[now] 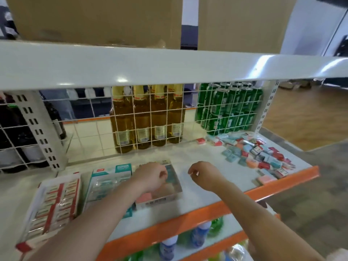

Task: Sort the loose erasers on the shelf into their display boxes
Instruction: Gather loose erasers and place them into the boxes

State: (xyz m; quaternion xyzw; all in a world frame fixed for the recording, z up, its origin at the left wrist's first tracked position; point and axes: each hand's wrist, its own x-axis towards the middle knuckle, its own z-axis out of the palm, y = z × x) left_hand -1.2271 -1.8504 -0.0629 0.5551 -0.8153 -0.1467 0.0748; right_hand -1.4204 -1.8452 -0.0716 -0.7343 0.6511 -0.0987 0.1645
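Observation:
Three display boxes stand in a row on the white shelf (pixel 199 196): a red-and-white box (pixel 54 200) at the left, a teal box (pixel 107 183) in the middle, and a third box (pixel 169 196) holding pink and teal erasers. My left hand (pixel 150 176) hovers over the third box with curled fingers; motion blur hides whether it holds an eraser. My right hand (pixel 204 175) hangs just right of that box, fingers loosely curled, holding nothing. A heap of loose erasers (pixel 258 153) in red, teal and pink lies at the shelf's far right.
A wire grid (pixel 150 117) backs the shelf, with amber bottles (pixel 146 117) and green cans (pixel 227 108) behind it. An upper shelf board (pixel 131 66) overhangs. The orange front lip (pixel 188 221) edges the shelf; bottles stand on lower shelves.

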